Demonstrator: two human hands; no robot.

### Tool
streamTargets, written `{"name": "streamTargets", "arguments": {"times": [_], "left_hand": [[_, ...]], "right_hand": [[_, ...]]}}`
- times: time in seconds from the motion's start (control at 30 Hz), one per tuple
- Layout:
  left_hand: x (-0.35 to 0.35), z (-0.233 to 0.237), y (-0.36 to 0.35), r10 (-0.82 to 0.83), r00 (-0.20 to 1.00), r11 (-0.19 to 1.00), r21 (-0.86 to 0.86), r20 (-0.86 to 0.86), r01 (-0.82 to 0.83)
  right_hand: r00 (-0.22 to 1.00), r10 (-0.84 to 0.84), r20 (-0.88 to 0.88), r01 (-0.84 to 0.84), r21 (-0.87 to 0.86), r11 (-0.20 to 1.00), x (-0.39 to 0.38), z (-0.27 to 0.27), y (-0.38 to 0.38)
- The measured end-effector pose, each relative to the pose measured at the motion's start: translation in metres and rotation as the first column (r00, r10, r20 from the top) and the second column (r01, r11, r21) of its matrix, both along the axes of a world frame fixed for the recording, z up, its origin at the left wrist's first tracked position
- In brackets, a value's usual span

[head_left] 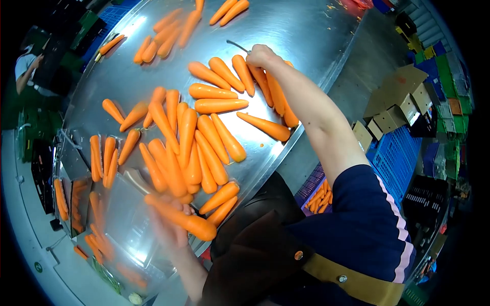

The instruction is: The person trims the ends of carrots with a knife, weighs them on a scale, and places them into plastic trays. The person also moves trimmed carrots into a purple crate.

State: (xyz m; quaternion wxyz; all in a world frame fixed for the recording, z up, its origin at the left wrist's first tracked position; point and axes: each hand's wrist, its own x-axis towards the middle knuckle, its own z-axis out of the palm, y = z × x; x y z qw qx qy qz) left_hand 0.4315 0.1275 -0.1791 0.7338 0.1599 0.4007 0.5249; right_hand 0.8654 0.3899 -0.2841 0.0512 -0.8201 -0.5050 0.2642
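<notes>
Low in the view, my left hand [171, 227] is blurred, its fingers closed around a large carrot [186, 218]. From beside that hand a pale, flat, blade-like strip [137, 181] sticks out over the table. My right hand [262, 55] is a fist at the far end of my stretched arm, with a thin dark rod [237, 46] poking out of it; the rest of the rod is hidden in the fist. Directly below the fist lie several carrots [259, 84]. Between my hands a heap of carrots [186, 137] covers the steel table [311, 30].
More carrots [166, 35] lie at the far side. Clear plastic sheeting [117, 224] sits at the lower left. Beyond the table's near edge are a purple crate [302, 193] of carrots, blue crates [395, 153] and cardboard boxes [398, 92]. Another person [30, 69] stands far left.
</notes>
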Motion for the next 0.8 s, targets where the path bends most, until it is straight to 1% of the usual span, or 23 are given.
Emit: {"name": "streamTargets", "arguments": {"times": [0.03,0.13,0.17,0.2,0.27,0.3,0.33,0.4,0.43,0.47,0.53,0.57,0.6,0.63,0.67,0.73,0.77,0.8], "left_hand": [[0.001,0.002,0.000,0.008,1.000,1.000,-0.005,-0.001,-0.008],[-0.009,0.001,0.000,0.015,0.999,1.000,0.014,-0.043,-0.015],[-0.014,0.002,-0.002,0.027,0.998,1.000,0.011,-0.049,-0.026],[-0.022,0.001,-0.004,0.056,0.997,0.998,-0.015,-0.052,-0.057],[-0.040,-0.006,-0.007,0.116,0.992,0.991,-0.063,-0.059,-0.119],[-0.048,-0.012,-0.008,0.159,0.986,0.980,-0.113,-0.044,-0.163],[-0.047,-0.015,-0.009,0.146,0.989,0.982,-0.116,-0.010,-0.146],[-0.041,-0.019,-0.003,0.106,0.992,0.989,-0.110,0.062,-0.099],[-0.038,-0.032,-0.001,0.091,0.993,0.994,-0.064,0.074,-0.087],[-0.031,-0.041,0.001,0.111,0.989,0.993,-0.036,0.094,-0.108],[0.006,-0.034,0.005,0.107,0.993,0.991,-0.089,0.045,-0.102],[0.017,-0.039,0.004,0.054,0.997,0.997,-0.062,0.049,-0.051],[0.026,-0.048,0.001,0.001,0.999,0.999,-0.035,0.050,0.000],[0.033,-0.057,0.001,-0.065,0.995,0.998,-0.014,0.078,0.066],[0.041,-0.058,0.000,-0.076,0.994,0.997,0.015,0.080,0.075],[0.062,-0.059,-0.003,-0.097,0.992,0.993,0.074,0.077,0.091],[0.077,-0.050,-0.003,0.025,0.999,0.995,0.096,0.021,-0.027],[0.074,-0.049,-0.005,0.002,1.000,0.997,0.073,0.030,-0.004]], "right_hand": [[0.996,0.076,0.056,-0.076,-0.006,0.997,0.001,-0.008,0.005],[0.997,0.072,0.008,-0.073,0.094,0.993,-0.001,-0.003,-0.005],[0.997,0.062,-0.043,-0.056,0.120,0.991,0.000,0.002,-0.010],[0.994,0.052,-0.095,-0.038,0.143,0.989,0.000,0.014,-0.017],[0.981,-0.007,-0.194,0.053,0.233,0.971,-0.014,0.067,-0.053],[0.986,0.035,-0.165,0.026,0.355,0.934,-0.015,0.080,-0.072],[0.989,0.070,-0.132,0.001,0.472,0.881,-0.015,0.091,-0.092],[0.985,0.032,-0.170,0.087,0.647,0.757,-0.025,0.118,-0.137],[0.967,0.010,-0.254,0.171,0.677,0.716,-0.029,0.121,-0.160],[0.942,-0.009,-0.335,0.255,0.698,0.669,-0.035,0.122,-0.182],[0.810,-0.134,-0.570,0.483,0.522,0.703,-0.051,0.105,-0.224],[0.658,-0.175,-0.733,0.598,0.365,0.714,-0.068,0.098,-0.245],[0.471,-0.219,-0.855,0.673,0.187,0.716,-0.089,0.092,-0.265],[0.319,-0.217,-0.922,0.695,0.072,0.715,-0.108,0.084,-0.284],[0.157,-0.216,-0.964,0.698,-0.046,0.714,-0.128,0.076,-0.302],[0.140,-0.177,-0.974,0.704,-0.028,0.710,-0.174,0.067,-0.328],[0.133,-0.166,-0.977,0.673,-0.035,0.739,-0.191,0.071,-0.340],[0.123,-0.156,-0.980,0.642,-0.041,0.766,-0.206,0.074,-0.350]]}}
